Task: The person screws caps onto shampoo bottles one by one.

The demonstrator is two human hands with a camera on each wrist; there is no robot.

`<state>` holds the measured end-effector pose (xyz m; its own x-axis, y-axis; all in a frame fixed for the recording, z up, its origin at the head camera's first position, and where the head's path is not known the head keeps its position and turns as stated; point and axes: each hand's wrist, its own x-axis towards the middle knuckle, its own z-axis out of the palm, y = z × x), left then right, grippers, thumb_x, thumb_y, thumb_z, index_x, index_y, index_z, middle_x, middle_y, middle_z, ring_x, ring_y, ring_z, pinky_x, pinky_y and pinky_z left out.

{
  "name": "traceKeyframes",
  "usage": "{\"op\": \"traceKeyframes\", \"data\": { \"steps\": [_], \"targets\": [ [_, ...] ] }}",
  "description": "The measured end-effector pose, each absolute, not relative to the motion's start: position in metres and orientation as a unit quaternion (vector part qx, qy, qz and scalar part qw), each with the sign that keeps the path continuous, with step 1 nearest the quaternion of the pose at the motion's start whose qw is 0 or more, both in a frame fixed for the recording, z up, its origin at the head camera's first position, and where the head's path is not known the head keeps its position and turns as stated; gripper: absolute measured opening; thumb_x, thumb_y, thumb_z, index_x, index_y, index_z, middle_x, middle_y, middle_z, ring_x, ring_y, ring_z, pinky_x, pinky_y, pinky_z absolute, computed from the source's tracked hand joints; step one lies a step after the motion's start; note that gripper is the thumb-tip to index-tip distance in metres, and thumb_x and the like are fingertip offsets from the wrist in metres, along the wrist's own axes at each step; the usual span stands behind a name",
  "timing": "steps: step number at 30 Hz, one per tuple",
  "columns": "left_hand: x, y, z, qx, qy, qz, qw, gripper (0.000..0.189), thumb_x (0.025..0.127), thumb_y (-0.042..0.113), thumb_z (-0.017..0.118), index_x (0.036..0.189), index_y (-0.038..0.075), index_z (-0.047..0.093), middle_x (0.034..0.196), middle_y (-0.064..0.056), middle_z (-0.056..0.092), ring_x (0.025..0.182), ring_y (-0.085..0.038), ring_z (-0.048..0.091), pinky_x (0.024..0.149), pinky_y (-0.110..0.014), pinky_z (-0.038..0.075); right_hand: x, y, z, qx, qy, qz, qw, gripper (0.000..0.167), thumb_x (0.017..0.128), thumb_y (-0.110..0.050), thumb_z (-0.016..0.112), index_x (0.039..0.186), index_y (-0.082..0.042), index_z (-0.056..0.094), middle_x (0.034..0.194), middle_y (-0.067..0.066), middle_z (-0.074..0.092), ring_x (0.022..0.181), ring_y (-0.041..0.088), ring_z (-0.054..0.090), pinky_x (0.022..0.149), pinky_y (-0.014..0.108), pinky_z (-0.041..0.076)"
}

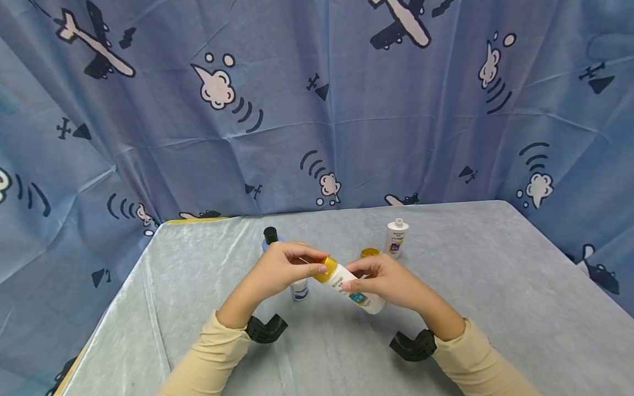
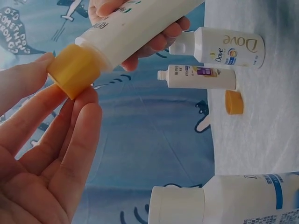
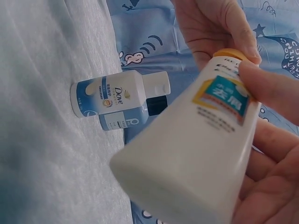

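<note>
A white shampoo bottle [image 1: 358,297] with a gold cap [image 1: 326,269] is held tilted above the table, its cap end up and to the left. My left hand [image 1: 279,270] pinches the gold cap between thumb and fingers. In the left wrist view the cap [image 2: 74,71] sits at the bottle's neck; whether it is loose I cannot tell. Around the bottle's body, the fingers and thumb of my right hand [image 1: 388,279] grip it. The right wrist view shows the bottle's base and its teal label [image 3: 224,98].
Behind the right hand stand an uncapped white bottle [image 1: 395,240] and a loose gold cap [image 1: 369,252]. A white Dove bottle [image 2: 231,46] appears beside them. Near the left hand are a blue-and-white Dove bottle [image 3: 110,93] and a blue bottle with a black cap [image 1: 270,235]. A patterned curtain [image 1: 317,110] hangs behind.
</note>
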<state>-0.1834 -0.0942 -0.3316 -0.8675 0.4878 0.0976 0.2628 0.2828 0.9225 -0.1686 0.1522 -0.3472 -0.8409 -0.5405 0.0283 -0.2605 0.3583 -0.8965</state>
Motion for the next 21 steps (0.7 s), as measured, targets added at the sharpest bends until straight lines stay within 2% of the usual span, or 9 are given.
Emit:
{"op": "traceKeyframes", "data": {
  "steps": [6, 10, 14, 18, 21],
  "targets": [
    [-0.1805, -0.0919, -0.3316, 0.257, 0.800, 0.538, 0.072, 0.027, 0.087, 0.017, 0.077, 0.111, 0.005, 0.076, 0.109, -0.012, 0.074, 0.084, -0.012, 0.070, 0.076, -0.026, 0.060, -0.1685, 0.1525, -0.3478, -0.248, 0.811, -0.514, 0.131, 0.032, 0.091, -0.020, 0.072, 0.115, 0.002, 0.071, 0.102, 0.017, 0.071, 0.086, 0.021, 0.067, 0.073, 0.035, 0.058],
    [-0.1793, -0.0925, -0.3318, 0.283, 0.802, 0.524, 0.055, 0.027, 0.087, 0.017, 0.077, 0.112, 0.006, 0.076, 0.111, -0.010, 0.073, 0.090, -0.012, 0.069, 0.079, -0.025, 0.060, -0.1683, 0.1529, -0.3481, -0.245, 0.809, -0.517, 0.135, 0.034, 0.091, -0.021, 0.072, 0.116, 0.002, 0.071, 0.104, 0.017, 0.071, 0.086, 0.021, 0.068, 0.074, 0.035, 0.058],
    [-0.1789, -0.0953, -0.3313, 0.313, 0.797, 0.514, 0.056, 0.026, 0.089, 0.014, 0.075, 0.114, 0.006, 0.074, 0.115, -0.008, 0.072, 0.100, -0.015, 0.068, 0.087, -0.030, 0.059, -0.1687, 0.1537, -0.3488, -0.243, 0.802, -0.526, 0.146, 0.035, 0.091, -0.021, 0.072, 0.117, 0.003, 0.070, 0.105, 0.018, 0.071, 0.087, 0.021, 0.068, 0.075, 0.035, 0.058],
    [-0.1790, -0.0979, -0.3294, 0.331, 0.797, 0.503, 0.059, 0.026, 0.091, 0.013, 0.072, 0.117, 0.008, 0.074, 0.119, -0.005, 0.072, 0.112, -0.018, 0.065, 0.099, -0.040, 0.054, -0.1696, 0.1544, -0.3491, -0.243, 0.796, -0.534, 0.149, 0.036, 0.091, -0.019, 0.072, 0.117, 0.005, 0.069, 0.105, 0.020, 0.070, 0.088, 0.023, 0.068, 0.076, 0.036, 0.059],
    [-0.1789, -0.0996, -0.3280, 0.327, 0.801, 0.498, 0.060, 0.032, 0.090, 0.016, 0.074, 0.121, 0.013, 0.072, 0.126, -0.001, 0.070, 0.122, -0.018, 0.061, 0.105, -0.041, 0.050, -0.1700, 0.1539, -0.3488, -0.245, 0.793, -0.537, 0.148, 0.036, 0.091, -0.019, 0.072, 0.118, 0.005, 0.069, 0.105, 0.020, 0.069, 0.088, 0.023, 0.068, 0.077, 0.037, 0.058]
  ]
}}
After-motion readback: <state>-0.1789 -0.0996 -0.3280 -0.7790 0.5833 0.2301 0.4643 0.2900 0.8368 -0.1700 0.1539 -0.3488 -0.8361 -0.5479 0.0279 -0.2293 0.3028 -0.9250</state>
